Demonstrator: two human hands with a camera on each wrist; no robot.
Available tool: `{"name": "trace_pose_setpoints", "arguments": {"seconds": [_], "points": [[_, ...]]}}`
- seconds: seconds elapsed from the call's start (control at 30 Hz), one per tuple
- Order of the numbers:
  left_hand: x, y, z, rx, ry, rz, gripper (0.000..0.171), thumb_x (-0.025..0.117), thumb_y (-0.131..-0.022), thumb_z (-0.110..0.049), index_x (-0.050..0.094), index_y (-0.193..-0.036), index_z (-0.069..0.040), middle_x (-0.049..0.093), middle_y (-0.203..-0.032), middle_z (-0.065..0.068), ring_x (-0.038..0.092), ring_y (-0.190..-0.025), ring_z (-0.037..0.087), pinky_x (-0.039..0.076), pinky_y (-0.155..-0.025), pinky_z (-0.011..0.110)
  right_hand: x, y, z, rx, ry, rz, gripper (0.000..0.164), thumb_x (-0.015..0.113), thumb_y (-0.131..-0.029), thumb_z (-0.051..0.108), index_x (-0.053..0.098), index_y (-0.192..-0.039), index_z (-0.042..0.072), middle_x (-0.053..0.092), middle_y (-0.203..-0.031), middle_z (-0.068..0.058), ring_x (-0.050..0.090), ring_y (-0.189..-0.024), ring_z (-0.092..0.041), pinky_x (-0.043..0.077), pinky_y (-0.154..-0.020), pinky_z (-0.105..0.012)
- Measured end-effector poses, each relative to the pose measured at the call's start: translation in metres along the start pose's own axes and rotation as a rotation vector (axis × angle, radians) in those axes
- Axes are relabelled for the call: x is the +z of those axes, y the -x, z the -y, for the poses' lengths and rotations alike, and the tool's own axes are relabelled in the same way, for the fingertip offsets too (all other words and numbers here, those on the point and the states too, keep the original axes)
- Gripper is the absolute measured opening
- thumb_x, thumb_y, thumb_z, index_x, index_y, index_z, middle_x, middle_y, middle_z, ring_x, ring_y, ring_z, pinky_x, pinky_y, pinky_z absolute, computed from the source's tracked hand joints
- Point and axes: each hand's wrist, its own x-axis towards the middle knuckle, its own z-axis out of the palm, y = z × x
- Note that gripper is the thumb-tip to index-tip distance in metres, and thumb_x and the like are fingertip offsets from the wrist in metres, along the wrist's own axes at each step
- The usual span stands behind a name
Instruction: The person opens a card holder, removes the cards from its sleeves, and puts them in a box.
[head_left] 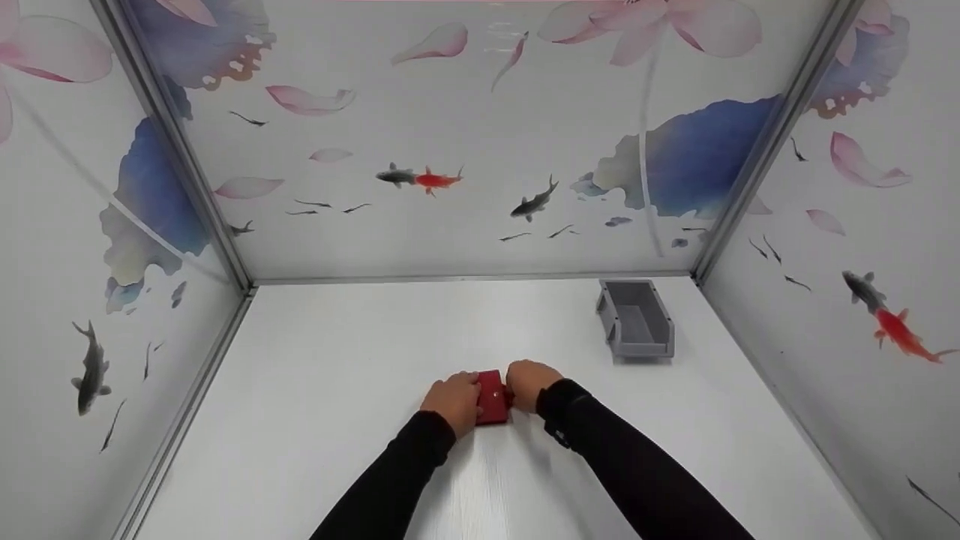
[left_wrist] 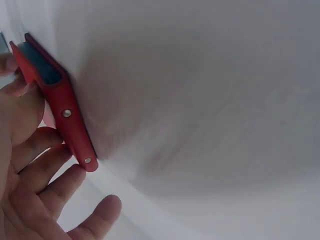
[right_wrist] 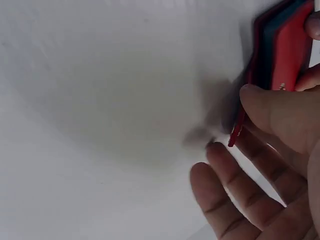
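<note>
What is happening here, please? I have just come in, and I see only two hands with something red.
A person in dark sleeves is handling a red case with both hands. The left hand holds its left side, while the right hand pinches the small tab at its right edge. The case is over the white table; I cannot tell whether it touches it. A grey bin stands apart, farther back on the right.

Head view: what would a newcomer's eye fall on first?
Probably the red case, below the picture's middle, gripped by the left hand and pinched by the right hand. Next, the grey bin at the far right of the table, then the red fish printed on the right wall.
</note>
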Motion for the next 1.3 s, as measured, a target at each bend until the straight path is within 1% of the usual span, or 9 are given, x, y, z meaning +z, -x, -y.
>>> {"name": "trace_pose_setpoints", "arguments": {"seconds": [0.17,0.3,0.47,0.63,0.83,0.93,1.03,1.13,1.3], "points": [[0.001,-0.005,0.001,0.042,0.119,-0.013,0.061,0.093,-0.094,-0.045,0.075,-0.139,-0.008,0.082,-0.131,0.012,0.078,-0.116,0.030,0.065,-0.107,0.045,-0.006,0.010,0.009,0.027,0.105,-0.066,0.019,0.090,-0.094,0.009,0.074,-0.083,0.005,0.072,-0.081,-0.011,0.059,-0.076,-0.022,0.065,-0.079,-0.047],[0.001,-0.007,0.002,0.070,0.158,-0.065,0.063,0.104,-0.081,-0.041,0.075,-0.130,-0.012,0.082,-0.113,0.008,0.076,-0.099,0.026,0.066,-0.096,0.043,0.002,0.006,0.007,0.052,0.111,-0.090,0.018,0.088,-0.095,0.011,0.073,-0.087,0.004,0.072,-0.084,-0.013,0.062,-0.078,-0.025,0.067,-0.081,-0.050],[-0.001,-0.001,0.005,0.085,0.182,-0.125,0.070,0.095,-0.091,-0.033,0.067,-0.151,-0.012,0.082,-0.122,0.009,0.079,-0.104,0.027,0.067,-0.099,0.044,0.006,0.006,0.012,0.052,0.100,-0.084,0.013,0.078,-0.098,0.007,0.071,-0.087,0.005,0.072,-0.084,-0.012,0.058,-0.074,-0.021,0.067,-0.079,-0.048],[-0.007,0.011,0.003,0.126,0.212,-0.247,0.069,0.078,-0.101,-0.017,0.055,-0.166,-0.009,0.076,-0.136,0.015,0.081,-0.105,0.031,0.069,-0.093,0.045,0.002,0.012,0.015,0.066,0.020,-0.104,0.019,0.077,-0.099,0.010,0.069,-0.083,0.004,0.071,-0.079,-0.012,0.056,-0.067,-0.021,0.065,-0.074,-0.052],[-0.009,0.017,0.006,0.153,0.058,-0.371,0.033,0.075,-0.101,-0.009,0.077,-0.133,-0.003,0.062,-0.157,0.021,0.068,-0.136,0.036,0.070,-0.089,0.042,0.009,0.010,0.009,0.018,0.018,-0.125,0.019,0.081,-0.092,0.009,0.069,-0.081,0.002,0.071,-0.078,-0.015,0.061,-0.066,-0.026,0.066,-0.075,-0.053],[-0.005,0.018,0.011,0.154,-0.060,-0.439,0.014,0.078,-0.097,-0.009,0.083,-0.106,0.001,0.064,-0.157,0.020,0.064,-0.146,0.035,0.070,-0.092,0.043,0.019,0.005,-0.001,-0.018,0.029,-0.129,0.018,0.081,-0.093,0.012,0.069,-0.083,0.003,0.071,-0.080,-0.013,0.065,-0.069,-0.026,0.066,-0.075,-0.052],[-0.001,0.022,0.017,0.128,-0.132,-0.491,0.013,0.082,-0.093,-0.009,0.084,-0.096,0.004,0.071,-0.149,0.018,0.066,-0.146,0.035,0.067,-0.097,0.049,0.014,0.007,0.002,0.004,0.037,-0.085,0.018,0.082,-0.094,0.013,0.069,-0.087,0.003,0.071,-0.082,-0.011,0.064,-0.072,-0.025,0.066,-0.077,-0.051],[0.001,0.026,0.021,0.042,-0.083,-0.450,0.023,0.081,-0.100,-0.020,0.084,-0.097,0.002,0.078,-0.130,0.016,0.072,-0.132,0.033,0.061,-0.101,0.052,-0.004,0.016,0.018,0.049,0.056,-0.019,0.017,0.083,-0.094,0.010,0.069,-0.089,0.001,0.070,-0.085,-0.012,0.060,-0.073,-0.024,0.066,-0.079,-0.050],[0.002,0.033,0.025,-0.129,0.123,-0.265,0.062,0.065,-0.112,-0.058,0.083,-0.088,-0.004,0.084,-0.105,0.016,0.079,-0.111,0.035,0.053,-0.113,0.065,-0.011,0.021,0.024,0.063,0.112,0.013,0.019,0.085,-0.097,0.015,0.072,-0.094,0.000,0.072,-0.090,-0.012,0.057,-0.075,-0.021,0.066,-0.082,-0.046]]}}
